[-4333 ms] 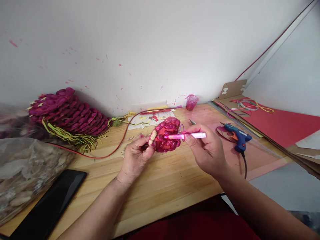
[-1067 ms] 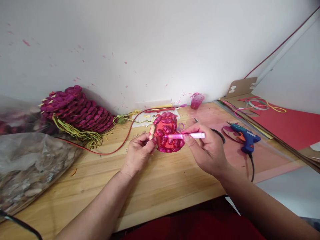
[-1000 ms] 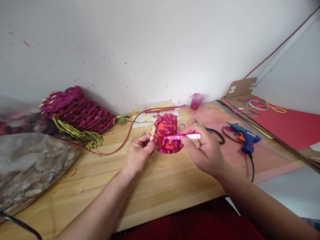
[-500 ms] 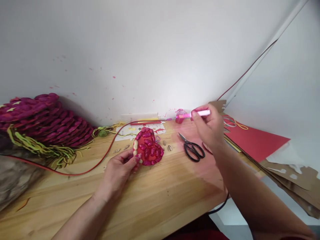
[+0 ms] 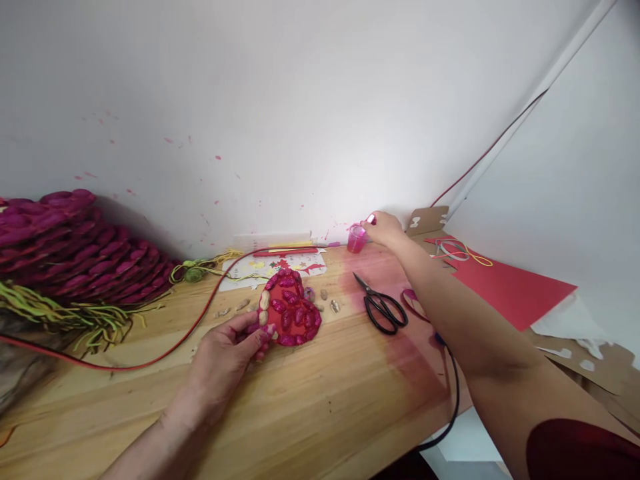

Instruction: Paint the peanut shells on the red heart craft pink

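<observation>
My left hand (image 5: 235, 347) pinches the lower left edge of a red heart-shaped piece (image 5: 300, 321), tilted above the table. Peanuts in their shells cover it, most painted shiny magenta. A few along its left edge are bare tan peanuts (image 5: 263, 308). At the back, by the wall, my right hand (image 5: 384, 228) is closed round a paintbrush (image 5: 371, 219), whose white handle end shows. Its bristle end is hidden, at or in a clear plastic cup (image 5: 357, 240) of pink paint. Black-handled scissors (image 5: 384, 310) lie on the table between my forearms.
Loose peanut shells (image 5: 334, 306) lie behind the heart. A stack of magenta peanut-covered work (image 5: 90, 250) with green yarn fringe (image 5: 65, 317) stands left. A red cord (image 5: 200, 323) crosses the tabletop. Red card (image 5: 515, 283) and cut cardboard (image 5: 590, 353) lie right.
My right hand has moved back and left to the paint cup, bringing the brush from level to a steeper tilt. My left hand still holds the heart, slightly lower in view.
</observation>
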